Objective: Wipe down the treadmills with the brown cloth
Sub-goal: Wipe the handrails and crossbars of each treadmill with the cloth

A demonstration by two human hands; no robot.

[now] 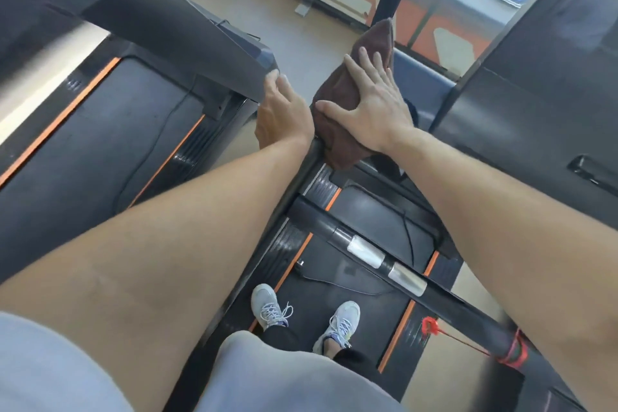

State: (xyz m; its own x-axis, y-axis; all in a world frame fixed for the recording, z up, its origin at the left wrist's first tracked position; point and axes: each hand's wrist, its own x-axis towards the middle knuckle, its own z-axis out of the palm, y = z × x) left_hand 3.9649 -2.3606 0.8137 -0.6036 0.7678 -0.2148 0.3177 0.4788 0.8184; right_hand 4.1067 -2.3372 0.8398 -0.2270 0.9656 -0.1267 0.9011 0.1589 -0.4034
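A: On the treadmill (368, 261), feet planted on the belt, and we're looking straight down at the action. Where's the brown cloth (337, 104)?

B: Draped over the dark upright bar (312, 157) at the front of the machine, just beside the console. It runs long and narrow, one end pointing up and away toward the window, the other hanging down toward the deck.

A: And the right hand (371, 100)?

B: Flat on top of it. Fingers spread wide and fairly straight, thumb splayed out to the left edge, palm pressing the fabric onto the frame. That's a press, not a pinch.

A: The left hand (284, 107)?

B: Right alongside, close beside the cloth but off it. Its fingers reach forward to the edge of the neighbouring treadmill's console (187, 43); how tightly they curl there, I can't tell.

A: So what does the next stroke hang on?

B: My read: the cloth's long axis lines up with the right hand's fingers, so a push forward or a pull back along that line keeps it under the palm. Slide sideways and it could bunch. The right hand is plainly the one placed to work.
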